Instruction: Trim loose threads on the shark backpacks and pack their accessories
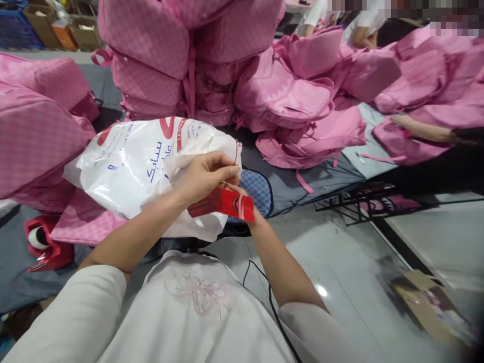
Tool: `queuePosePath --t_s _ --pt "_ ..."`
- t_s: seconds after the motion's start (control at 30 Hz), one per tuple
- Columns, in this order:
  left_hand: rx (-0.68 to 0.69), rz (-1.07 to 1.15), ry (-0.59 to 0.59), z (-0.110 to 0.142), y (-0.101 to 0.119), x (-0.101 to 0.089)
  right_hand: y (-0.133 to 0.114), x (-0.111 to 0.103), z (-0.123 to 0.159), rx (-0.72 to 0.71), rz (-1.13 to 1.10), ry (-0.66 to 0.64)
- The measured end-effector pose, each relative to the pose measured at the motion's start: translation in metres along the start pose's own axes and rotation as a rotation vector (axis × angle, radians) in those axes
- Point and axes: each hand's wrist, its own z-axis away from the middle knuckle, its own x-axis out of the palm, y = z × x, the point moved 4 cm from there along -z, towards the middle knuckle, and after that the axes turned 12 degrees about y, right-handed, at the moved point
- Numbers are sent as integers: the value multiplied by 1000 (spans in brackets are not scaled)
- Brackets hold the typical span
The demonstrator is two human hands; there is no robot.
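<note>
My left hand (206,176) is closed in a pinch on a thin pink string (239,151) that loops up from a red card tag (223,203). My right hand (247,201) sits under and behind that tag, mostly hidden by it, fingers curled against it. Both hands hover in front of a white plastic bag (143,161) with red and blue print, which lies on a pink checked backpack (81,222).
Stacks of pink backpacks (189,55) fill the grey table (325,176). Another person's forearm (423,130) rests on the bags at right. A red holder (47,249) sits at left. Cardboard (427,302) lies on the shiny floor at lower right.
</note>
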Motion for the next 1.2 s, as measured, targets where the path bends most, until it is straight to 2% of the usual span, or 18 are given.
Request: queuePosePath --t_s 0.1,0.17,0.27,0.33,0.43,0.53,0.6,0.67,0.73,0.8,0.83,0.9,0.97,1.03,1.2 --pt "-95 7 54 -1 -11 15 7 -22 42 10 -154 -9" --pt "-134 18 105 -2 -14 25 12 -31 58 -24 -262 11" --pt "-131 54 174 -1 -12 41 20 -51 65 -35 -298 42" --pt "-87 82 193 1 -9 55 22 -74 64 -1 -309 84" --pt "-30 103 243 5 -9 81 8 -112 67 -62 -329 91" --pt "-7 113 325 5 -18 114 -16 -129 85 -326 -141 -8" --pt "3 109 341 3 -27 137 -27 -133 98 -491 79 7" --pt "-2 86 332 1 -36 159 -34 -138 106 -578 247 58" --pt "-23 50 326 -2 -45 174 -39 -150 108 -588 353 72" --pt "-50 18 355 -6 -56 183 -43 -169 108 -494 410 -4" --pt "-76 5 375 -8 -62 185 -44 -180 107 -395 399 -86" --pt "-159 6 406 -11 -79 188 -45 -198 107 -133 268 -300" --pt "-263 68 407 -13 -98 193 -46 -210 107 88 58 -427" --pt "-339 183 395 -14 -115 198 -42 -216 104 196 -93 -406" --pt "-428 482 409 -17 -141 210 -13 -206 102 292 -249 -242"
